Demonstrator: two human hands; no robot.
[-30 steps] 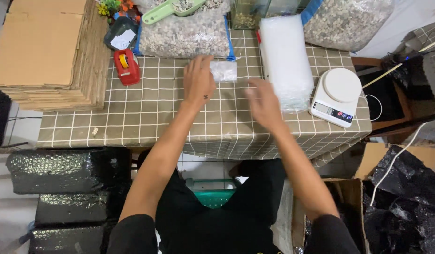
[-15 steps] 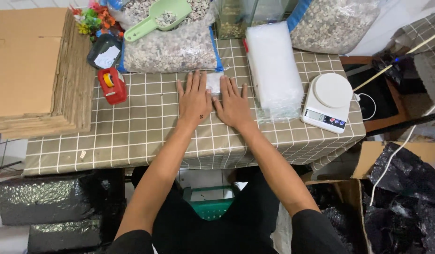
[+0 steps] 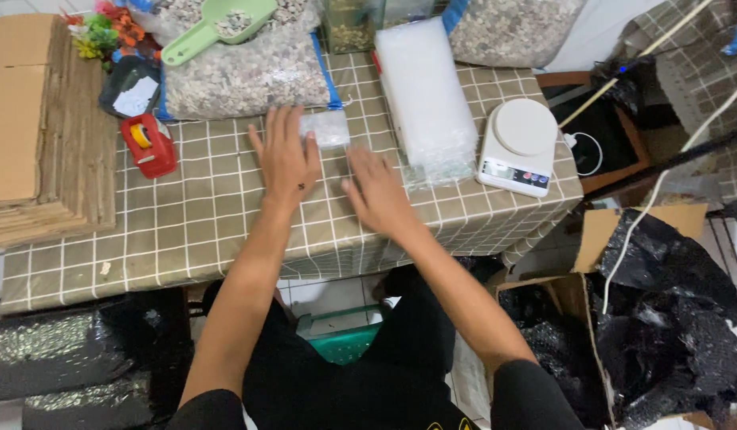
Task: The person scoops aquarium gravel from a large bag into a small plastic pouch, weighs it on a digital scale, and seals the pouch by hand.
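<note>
My left hand lies flat on the checked tablecloth, fingers spread, its fingertips beside a small clear plastic bag that rests on the cloth. My right hand lies palm down a little nearer to me, fingers apart, just below and right of that bag and holding nothing. A stack of clear bubble-wrap bags sits directly to the right of both hands.
A white kitchen scale stands at the table's right edge. Large bags of gravel with a green scoop fill the back. A red tape dispenser and flat cardboard are left. Black bubble wrap fills a box at right.
Both hands came together flat by the small bag, then my right hand slid back toward me and to the right. The camera view has shifted slightly.
</note>
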